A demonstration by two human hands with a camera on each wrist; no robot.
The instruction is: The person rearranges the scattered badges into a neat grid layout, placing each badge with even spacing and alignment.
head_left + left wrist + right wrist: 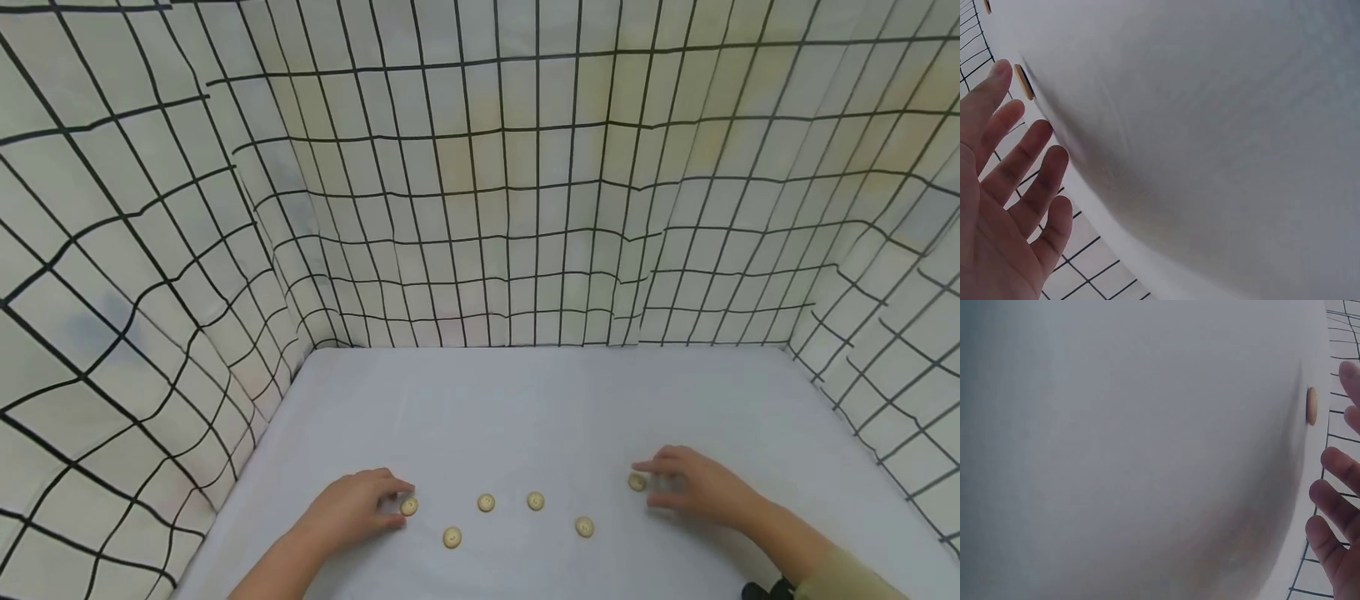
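Dark-lined grid walls [465, 208] rise around a white tabletop [480, 408], and we're looking at six tan buttons strung across it in a loose zigzag. Out at the left end, we've got the left hand [356, 510], thumb and forefinger apart on either side of the leftmost button [408, 506]; across from it, the right hand [693, 485] frames the rightmost button [637, 482], its fingers spread too. We see no pinch on either side, though whether a fingertip grazes a rim, we can't tell. Both hands sit low, presumably because buttons this flat offer only an edge. Between them we count the lower-left button [452, 537], two middle buttons [486, 502] and the lower-right button [584, 527], all well spaced, which seems to leave fingers room. That near-mirrored layout, we'd judge, suits two hands working from the outer ends.
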